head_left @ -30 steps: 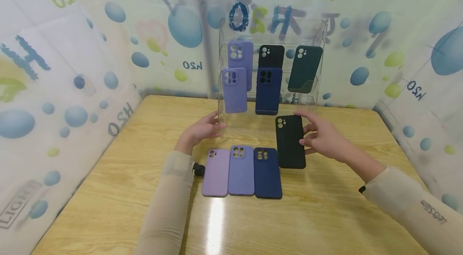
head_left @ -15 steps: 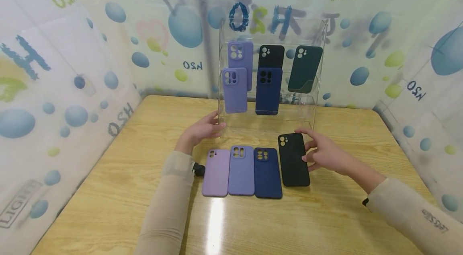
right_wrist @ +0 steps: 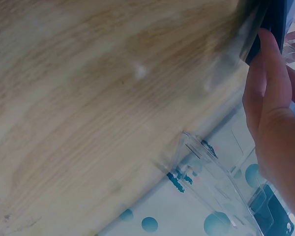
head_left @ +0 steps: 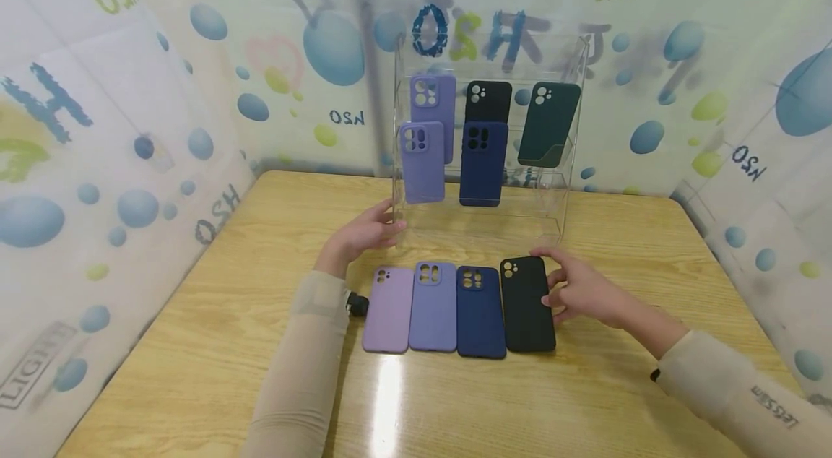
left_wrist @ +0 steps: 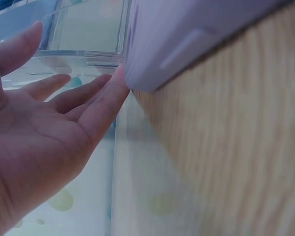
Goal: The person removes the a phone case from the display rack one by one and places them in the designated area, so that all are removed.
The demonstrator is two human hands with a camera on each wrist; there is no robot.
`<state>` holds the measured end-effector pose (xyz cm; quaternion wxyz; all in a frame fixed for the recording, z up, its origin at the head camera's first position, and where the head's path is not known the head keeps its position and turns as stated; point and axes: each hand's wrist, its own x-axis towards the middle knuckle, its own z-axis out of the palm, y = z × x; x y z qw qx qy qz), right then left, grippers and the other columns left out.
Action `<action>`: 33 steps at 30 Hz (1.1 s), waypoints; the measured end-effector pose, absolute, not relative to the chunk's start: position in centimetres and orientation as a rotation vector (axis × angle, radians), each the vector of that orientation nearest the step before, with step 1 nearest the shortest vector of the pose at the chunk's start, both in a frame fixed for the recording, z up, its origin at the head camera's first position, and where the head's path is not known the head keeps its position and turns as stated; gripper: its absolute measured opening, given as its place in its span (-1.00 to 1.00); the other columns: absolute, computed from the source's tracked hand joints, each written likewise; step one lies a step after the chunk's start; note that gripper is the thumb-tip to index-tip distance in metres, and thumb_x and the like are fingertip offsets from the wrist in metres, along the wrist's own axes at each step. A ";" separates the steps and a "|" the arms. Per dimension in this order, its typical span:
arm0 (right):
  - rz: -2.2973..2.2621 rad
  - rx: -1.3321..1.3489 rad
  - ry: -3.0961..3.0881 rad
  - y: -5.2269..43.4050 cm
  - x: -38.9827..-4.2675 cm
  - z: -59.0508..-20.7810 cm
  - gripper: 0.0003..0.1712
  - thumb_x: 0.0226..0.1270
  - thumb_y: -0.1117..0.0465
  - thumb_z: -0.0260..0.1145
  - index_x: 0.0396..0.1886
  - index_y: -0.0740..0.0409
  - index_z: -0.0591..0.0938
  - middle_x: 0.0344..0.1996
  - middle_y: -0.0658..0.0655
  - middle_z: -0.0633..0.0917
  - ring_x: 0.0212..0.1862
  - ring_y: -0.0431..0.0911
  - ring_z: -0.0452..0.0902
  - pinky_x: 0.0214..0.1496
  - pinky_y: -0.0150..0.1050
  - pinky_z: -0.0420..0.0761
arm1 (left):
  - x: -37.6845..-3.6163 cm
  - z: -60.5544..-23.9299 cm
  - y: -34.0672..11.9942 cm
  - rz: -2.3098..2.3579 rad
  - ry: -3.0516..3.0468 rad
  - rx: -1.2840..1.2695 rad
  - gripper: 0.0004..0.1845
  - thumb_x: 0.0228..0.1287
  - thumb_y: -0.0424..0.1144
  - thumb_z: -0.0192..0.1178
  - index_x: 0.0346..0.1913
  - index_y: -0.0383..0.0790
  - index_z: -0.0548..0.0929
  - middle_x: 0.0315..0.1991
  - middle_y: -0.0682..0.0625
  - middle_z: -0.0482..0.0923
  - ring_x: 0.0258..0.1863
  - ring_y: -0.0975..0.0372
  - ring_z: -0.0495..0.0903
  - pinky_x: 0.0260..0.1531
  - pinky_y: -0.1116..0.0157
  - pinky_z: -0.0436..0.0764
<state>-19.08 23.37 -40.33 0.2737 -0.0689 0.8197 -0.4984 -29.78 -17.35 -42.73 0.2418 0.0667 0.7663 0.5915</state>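
The left hand rests with straight fingers against the clear display stand's left near corner. Right of it, the black phone case lies flat on the table, last in the near row, the right hand touching its right edge with loosely extended fingers.

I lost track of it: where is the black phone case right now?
In the head view, the black phone case lies flat on the wooden table, at the right end of the row beside the navy case, the right hand touching its edge.
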 end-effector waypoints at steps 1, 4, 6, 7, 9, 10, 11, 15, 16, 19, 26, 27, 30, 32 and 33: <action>-1.333 -0.173 2.206 23.3 -19.0 -40.4 0.04 0.26 0.62 0.21 0.69 0.06 0.09 -0.26 0.19 0.53 -0.18 0.03 0.63 -0.21 0.05 0.85 | -29.8 -42.7 -17.3 1.621 2.093 0.183 -0.14 0.67 -0.22 0.10 0.77 0.01 -0.16 0.73 -0.28 0.00 0.65 -0.11 0.25 0.57 -0.06 0.43; -1.319 -0.142 2.204 23.2 -18.9 -40.4 0.04 0.26 0.61 0.21 0.70 0.08 0.08 -0.27 0.19 0.51 -0.17 0.01 0.65 -0.20 0.04 0.85 | -29.6 -42.7 -17.3 1.624 2.089 0.183 -0.15 0.67 -0.21 0.10 0.77 0.01 -0.15 0.73 -0.28 0.00 0.65 -0.11 0.26 0.57 -0.07 0.43; -1.309 -0.134 2.204 23.3 -18.9 -40.5 0.04 0.26 0.60 0.21 0.70 0.11 0.06 -0.26 0.22 0.51 -0.16 0.01 0.66 -0.19 0.04 0.86 | -29.6 -42.6 -17.3 1.628 2.086 0.182 -0.15 0.67 -0.21 0.10 0.77 0.00 -0.15 0.73 -0.28 0.00 0.65 -0.11 0.26 0.57 -0.07 0.43; -1.304 -0.129 2.204 23.3 -18.9 -40.5 0.04 0.27 0.59 0.21 0.70 0.12 0.05 -0.25 0.23 0.51 -0.16 0.01 0.67 -0.19 0.04 0.86 | -29.6 -42.6 -17.3 1.631 2.084 0.182 -0.15 0.67 -0.21 0.11 0.77 0.01 -0.14 0.73 -0.28 0.01 0.65 -0.11 0.26 0.57 -0.07 0.43; -1.296 -0.117 2.205 23.4 -18.9 -40.5 0.04 0.28 0.58 0.22 0.70 0.13 0.04 -0.23 0.25 0.53 -0.14 0.01 0.68 -0.19 0.04 0.86 | -29.6 -42.6 -17.3 1.632 2.087 0.180 -0.15 0.67 -0.21 0.11 0.77 0.02 -0.14 0.73 -0.27 0.01 0.65 -0.11 0.26 0.57 -0.07 0.43; -1.289 -0.112 2.205 23.4 -18.9 -40.6 0.04 0.29 0.57 0.23 0.71 0.13 0.04 -0.22 0.26 0.54 -0.14 0.01 0.69 -0.19 0.04 0.86 | -29.6 -42.6 -17.3 1.632 2.088 0.184 -0.15 0.67 -0.21 0.11 0.77 0.02 -0.14 0.73 -0.27 0.01 0.65 -0.11 0.26 0.57 -0.07 0.43; -1.278 -0.115 2.206 23.5 -18.9 -40.6 0.04 0.30 0.56 0.23 0.71 0.15 0.03 -0.20 0.26 0.55 -0.13 0.00 0.69 -0.19 0.03 0.86 | -29.6 -42.6 -17.3 1.631 2.091 0.186 -0.15 0.67 -0.21 0.11 0.77 0.03 -0.14 0.73 -0.27 0.01 0.64 -0.11 0.26 0.57 -0.07 0.43; -1.245 -0.120 2.205 23.7 -18.9 -40.8 0.04 0.33 0.54 0.25 0.72 0.19 0.01 -0.14 0.27 0.59 -0.09 0.00 0.69 -0.21 0.02 0.86 | -29.6 -42.7 -17.3 1.623 2.104 0.194 -0.15 0.67 -0.20 0.11 0.77 0.03 -0.13 0.73 -0.27 0.02 0.64 -0.11 0.28 0.57 -0.08 0.43; -1.238 -0.123 2.204 23.8 -19.0 -40.9 0.04 0.33 0.53 0.26 0.73 0.20 0.01 -0.13 0.27 0.59 -0.07 -0.01 0.69 -0.21 0.01 0.86 | -29.6 -42.7 -17.3 1.623 2.105 0.192 -0.15 0.67 -0.20 0.12 0.77 0.03 -0.13 0.73 -0.27 0.03 0.64 -0.11 0.28 0.57 -0.08 0.43; -1.229 -0.123 2.201 23.8 -19.1 -41.0 0.05 0.33 0.52 0.26 0.73 0.22 -0.01 -0.09 0.27 0.59 -0.04 -0.01 0.70 -0.19 0.00 0.86 | -29.6 -42.7 -17.3 1.623 2.106 0.184 -0.15 0.67 -0.20 0.12 0.77 0.03 -0.12 0.72 -0.27 0.04 0.63 -0.11 0.29 0.57 -0.07 0.43; -1.218 -0.104 2.208 23.7 -19.3 -41.2 0.06 0.34 0.48 0.29 0.74 0.24 -0.03 0.03 0.33 0.59 -0.04 -0.03 0.72 -0.16 0.00 0.86 | -29.6 -42.7 -17.3 1.627 2.100 0.185 -0.16 0.67 -0.22 0.11 0.77 0.02 -0.13 0.72 -0.27 0.04 0.63 -0.11 0.28 0.57 -0.07 0.43; -1.218 -0.104 2.209 23.6 -19.3 -41.2 0.06 0.35 0.48 0.30 0.74 0.25 -0.03 0.04 0.34 0.58 -0.07 -0.03 0.72 -0.16 0.00 0.86 | -29.6 -42.7 -17.3 1.627 2.101 0.188 -0.16 0.67 -0.22 0.10 0.77 0.01 -0.14 0.72 -0.27 0.04 0.64 -0.11 0.28 0.57 -0.07 0.43; -1.222 -0.105 2.216 23.6 -19.3 -41.2 0.06 0.37 0.46 0.34 0.73 0.28 -0.01 0.05 0.36 0.58 -0.12 -0.03 0.73 -0.15 0.01 0.87 | -29.6 -42.7 -17.3 1.625 2.103 0.188 -0.15 0.68 -0.22 0.10 0.77 0.00 -0.15 0.73 -0.28 0.02 0.64 -0.11 0.27 0.57 -0.07 0.43; -1.226 -0.105 2.219 23.7 -19.2 -41.1 0.05 0.37 0.46 0.33 0.73 0.30 -0.01 0.06 0.38 0.58 -0.10 -0.02 0.74 -0.14 0.01 0.87 | -29.6 -42.6 -17.3 1.626 2.102 0.191 -0.15 0.68 -0.22 0.10 0.77 0.00 -0.15 0.73 -0.28 0.02 0.64 -0.11 0.27 0.57 -0.07 0.43; -1.229 -0.106 2.219 23.8 -19.2 -41.1 0.05 0.36 0.47 0.32 0.73 0.31 0.00 0.06 0.38 0.58 -0.08 -0.01 0.74 -0.13 0.02 0.87 | -29.6 -42.6 -17.3 1.626 2.102 0.192 -0.15 0.68 -0.22 0.10 0.77 0.00 -0.16 0.72 -0.28 0.02 0.64 -0.11 0.27 0.57 -0.07 0.43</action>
